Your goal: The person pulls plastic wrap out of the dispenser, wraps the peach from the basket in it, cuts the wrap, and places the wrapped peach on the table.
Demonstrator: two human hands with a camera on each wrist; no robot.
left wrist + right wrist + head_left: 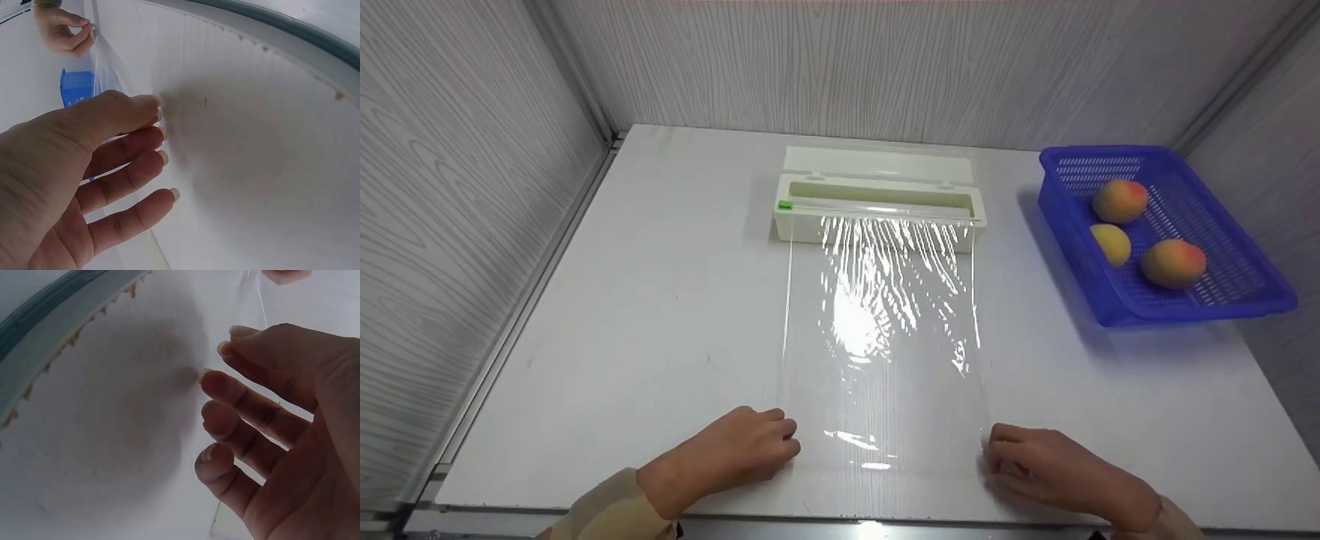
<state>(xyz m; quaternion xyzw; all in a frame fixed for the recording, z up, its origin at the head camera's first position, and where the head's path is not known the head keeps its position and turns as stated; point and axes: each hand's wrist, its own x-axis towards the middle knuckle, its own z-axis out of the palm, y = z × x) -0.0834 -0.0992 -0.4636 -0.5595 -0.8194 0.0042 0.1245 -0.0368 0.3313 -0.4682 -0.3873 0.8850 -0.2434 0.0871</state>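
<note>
A sheet of clear plastic wrap (877, 405) stretches from a white dispenser box (877, 234) at the back toward the table's front edge. Its near left corner is pinched between thumb and forefinger of my left hand (754, 446), the other fingers half curled in the left wrist view. My right hand (1046, 465) pinches the near right corner in the same way, thumb tip against forefinger in the right wrist view. The box's lid (877, 161) is tipped back, and a green slider (785, 205) sits at the left end of its cutter bar.
On the right of the white table (660, 315) stands a blue plastic basket (1080, 259) holding two peaches and a yellow fruit (1112, 244). Wood-grain panels (840, 67) wall in the back and both sides. The front table edge runs just below both hands.
</note>
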